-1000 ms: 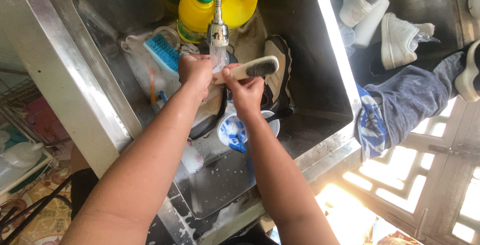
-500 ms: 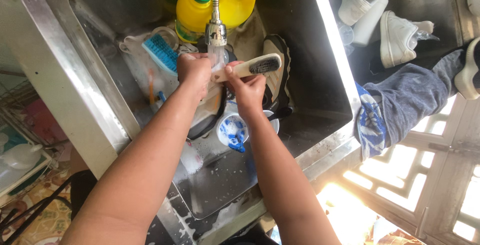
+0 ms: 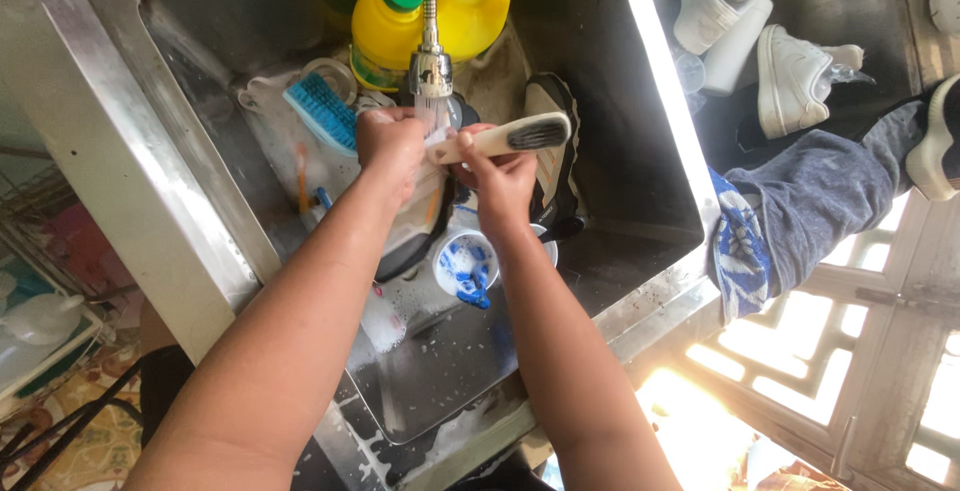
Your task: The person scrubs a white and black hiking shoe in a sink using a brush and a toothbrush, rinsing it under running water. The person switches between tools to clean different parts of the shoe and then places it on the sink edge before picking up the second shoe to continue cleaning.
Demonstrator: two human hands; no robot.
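Note:
Over a steel sink [image 3: 640, 191], my left hand [image 3: 390, 146] grips a shoe under the running tap [image 3: 431, 66]; most of the shoe is hidden by my hands and forearm. My right hand [image 3: 500, 181] holds a cream scrubbing brush [image 3: 520, 134] with dark bristles, its head pointing right. Water falls between the two hands. A second shoe [image 3: 552, 166], black and tan, lies in the basin just right of my right hand. A small white cup [image 3: 466, 263] with blue contents sits below my hands.
Two yellow bottles [image 3: 440, 11], one green-capped, stand at the sink's back. A blue brush [image 3: 322, 116] lies at the left. White sneakers [image 3: 790, 76] and a blue cloth [image 3: 810, 201] rest on the counter at right. Soap foam spots the sink's near rim [image 3: 440, 431].
Both hands have risen slightly toward the tap, with the shoe and brush still held. The brush has shifted a little to the right.

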